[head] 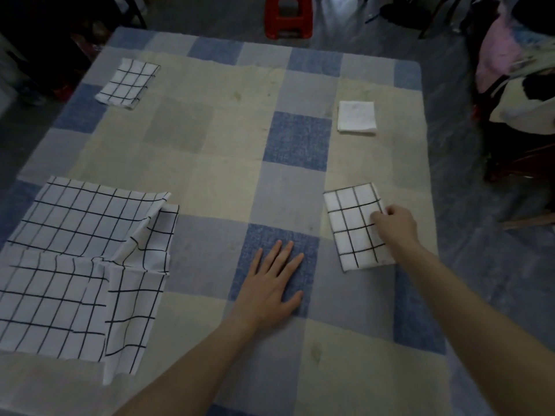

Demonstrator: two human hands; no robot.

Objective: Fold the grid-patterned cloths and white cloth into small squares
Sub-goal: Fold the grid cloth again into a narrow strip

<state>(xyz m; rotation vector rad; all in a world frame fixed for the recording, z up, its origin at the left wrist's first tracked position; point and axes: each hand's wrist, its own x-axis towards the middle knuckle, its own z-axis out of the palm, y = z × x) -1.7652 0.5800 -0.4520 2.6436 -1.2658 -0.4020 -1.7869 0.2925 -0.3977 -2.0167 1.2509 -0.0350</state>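
left hand (274, 283) flat, spread on table (228, 163) | right hand (395, 222) pinching folded grid cloth (354, 226)

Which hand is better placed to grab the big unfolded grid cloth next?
Left. The left hand lies flat and free on the table, nearer the unfolded grid cloth; the right hand grips the folded grid cloth on the far side.

Left hand (274, 280) flat, palm down, fingers straight and slightly spread, near the table's front edge, bare forearm running back from it, right hand (395, 223) farther right, fingers curled in a pinching grip, arm extended.
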